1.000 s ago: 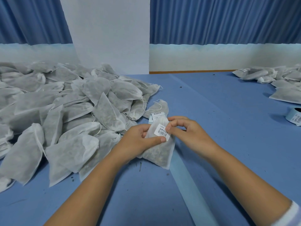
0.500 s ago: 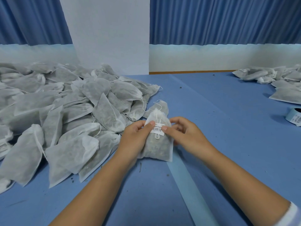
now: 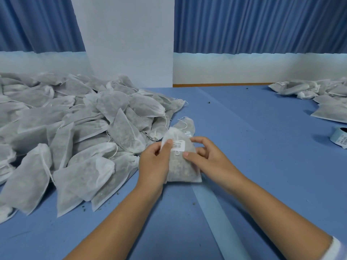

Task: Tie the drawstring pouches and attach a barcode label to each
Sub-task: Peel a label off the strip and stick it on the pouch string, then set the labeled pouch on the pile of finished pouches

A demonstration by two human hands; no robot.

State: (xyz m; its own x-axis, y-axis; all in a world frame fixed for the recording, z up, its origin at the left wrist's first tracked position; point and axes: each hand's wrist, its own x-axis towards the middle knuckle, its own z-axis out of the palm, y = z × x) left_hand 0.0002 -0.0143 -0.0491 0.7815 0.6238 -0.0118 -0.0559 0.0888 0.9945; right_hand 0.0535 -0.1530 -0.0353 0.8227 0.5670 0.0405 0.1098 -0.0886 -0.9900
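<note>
At the centre of a blue surface (image 3: 262, 156), a person holds a filled white drawstring pouch (image 3: 181, 167) upright between both hands, its bottom edge resting on the cloth. A small white barcode label (image 3: 178, 144) sits on the pouch's gathered neck; its print is blurred and cannot be read. The left hand (image 3: 154, 162) grasps the pouch from the 9 o'clock side, thumb pressed on the front just beside the label and fingers wrapped behind. The right hand (image 3: 208, 158) grasps it from the 3 o'clock side, thumb on the front below the label, index finger curled over the top edge. Both forearms reach in from 6 o'clock, and a white sleeve (image 3: 336, 250) shows at the right arm.

Just behind the held pouch, at 12 o'clock, lies a second pouch (image 3: 185, 124) with a loose string. A large heap of pouches (image 3: 75, 128) fills the surface from 8 to 10 o'clock. A smaller group of pouches (image 3: 319, 94) lies at 2 o'clock, well apart, and a label roll (image 3: 339, 136) sits at 3 o'clock, its printing too small to read. A pale strip (image 3: 216, 212) runs along the surface towards 5 o'clock.
</note>
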